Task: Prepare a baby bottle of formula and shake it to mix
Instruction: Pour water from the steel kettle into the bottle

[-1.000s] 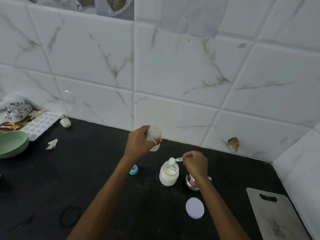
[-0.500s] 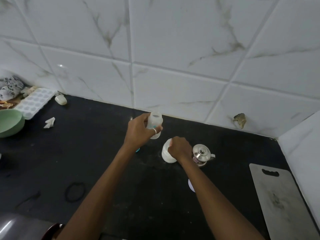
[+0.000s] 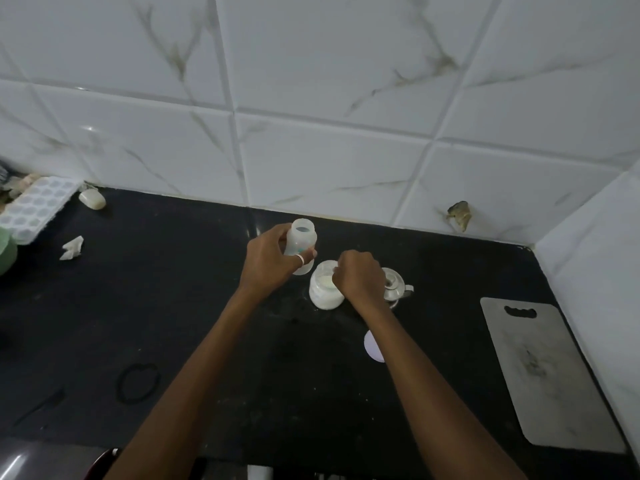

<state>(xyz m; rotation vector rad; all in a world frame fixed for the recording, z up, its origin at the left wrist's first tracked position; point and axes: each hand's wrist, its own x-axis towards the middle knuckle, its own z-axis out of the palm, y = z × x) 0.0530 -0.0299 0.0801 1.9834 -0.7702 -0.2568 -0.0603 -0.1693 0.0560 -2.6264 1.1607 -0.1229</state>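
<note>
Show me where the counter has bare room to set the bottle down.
Widest bare patch: between the scrap of paper and the left hand holding the bottle, beyond the hair band. A narrower one lies between the steel pot and the cutting board. Crowded around the jar, right hand and lid.

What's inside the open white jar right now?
Pale powder shows in the jar, on its left side. The right hand, fingers curled over the mouth, covers the rest, so anything it holds there is hidden.
</note>
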